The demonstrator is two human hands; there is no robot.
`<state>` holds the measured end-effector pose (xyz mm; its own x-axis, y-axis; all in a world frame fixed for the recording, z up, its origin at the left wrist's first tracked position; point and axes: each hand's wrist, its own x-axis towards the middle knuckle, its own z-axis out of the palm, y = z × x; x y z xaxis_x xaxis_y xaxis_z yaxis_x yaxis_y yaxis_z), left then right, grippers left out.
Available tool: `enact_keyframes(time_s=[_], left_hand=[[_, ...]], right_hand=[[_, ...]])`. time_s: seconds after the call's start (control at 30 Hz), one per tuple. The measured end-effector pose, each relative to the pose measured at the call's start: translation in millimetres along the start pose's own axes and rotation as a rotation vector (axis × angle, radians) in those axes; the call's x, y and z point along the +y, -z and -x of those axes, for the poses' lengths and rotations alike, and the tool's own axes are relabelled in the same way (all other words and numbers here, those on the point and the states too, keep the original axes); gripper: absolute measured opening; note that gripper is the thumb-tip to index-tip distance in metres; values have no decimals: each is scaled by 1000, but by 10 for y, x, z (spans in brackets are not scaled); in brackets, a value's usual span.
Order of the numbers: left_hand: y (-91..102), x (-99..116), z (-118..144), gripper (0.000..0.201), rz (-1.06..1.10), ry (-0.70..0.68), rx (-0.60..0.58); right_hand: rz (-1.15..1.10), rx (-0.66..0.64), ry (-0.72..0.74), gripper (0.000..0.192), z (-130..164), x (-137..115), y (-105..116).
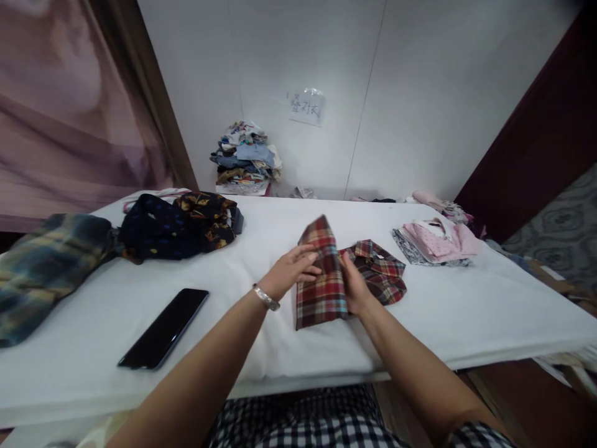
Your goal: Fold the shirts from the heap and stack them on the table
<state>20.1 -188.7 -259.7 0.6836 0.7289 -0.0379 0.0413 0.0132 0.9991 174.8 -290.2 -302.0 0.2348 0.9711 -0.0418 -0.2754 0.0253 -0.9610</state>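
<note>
The left hand (291,269), a metal bracelet (265,298) being worn at its wrist, is being laid nearly flat, fingers stretched and only slightly curled, on the upper left part of a red plaid shirt (321,283); the cloth is being touched and pressed rather than gripped. The right hand (354,287) is being held against the right edge of the same folded panel, its fingers loosely bent along the fabric; whether the edge is being pinched cannot be told. The shirt is being kept near the middle of the white table (466,311), its collared part (380,270) spread to the right of the hands. Outward from there, one black phone (163,328) is lying on the left of the table, well apart from the shirt. Three dark patterned garments are lying along the left edge: a blue-green one (44,264), a navy one (156,227) and a black-and-orange one (212,218). One small stack of pink folded clothes (438,241) is resting at the right. One pile of mixed clothes (246,158) is standing against the wall (420,93), beside one paper sign (306,106).
</note>
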Motion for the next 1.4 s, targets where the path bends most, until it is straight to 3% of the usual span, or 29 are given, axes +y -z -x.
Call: enact_keyframes(time_s=[0.07,0.17,0.23,0.33,0.4,0.47,0.6,0.77,1.0,1.13,1.3,1.4], left_hand=[[-126,-149,-46,45,-193,-74,61],[-197,-518,-73,47,-512,-161,182],[-247,-740,-55,52,-622,-169,146],[-366,-906,-6,60,-676,-128,147],[-439,-914,15,64,-708,-108,178],[-479,-889,23,67,-774,-92,176],[-458,-861,20,66,-914,-77,137],[-393,-872,-53,53,-975,-210,146],[-467,-895,-167,44,-1139,-350,100],[-480,-925,-186,38,-1138,-450,123],[-244,-800,-469,32,-1061,-497,32],[-95,-697,-856,35,-1062,-505,67]], right_hand=[[-15,84,-65,72,91,13,292],[23,157,-113,55,168,81,567],[68,169,-93,48,143,96,607],[100,165,-17,56,-32,33,580],[145,169,26,61,-210,-16,606],[265,257,10,63,-389,-13,695],[541,432,-66,52,-617,149,957],[615,401,61,48,-634,293,1195],[614,395,-24,44,-544,223,1243],[464,417,-38,48,-294,186,1172],[462,504,149,42,466,301,1087],[209,601,-27,39,911,373,1035]])
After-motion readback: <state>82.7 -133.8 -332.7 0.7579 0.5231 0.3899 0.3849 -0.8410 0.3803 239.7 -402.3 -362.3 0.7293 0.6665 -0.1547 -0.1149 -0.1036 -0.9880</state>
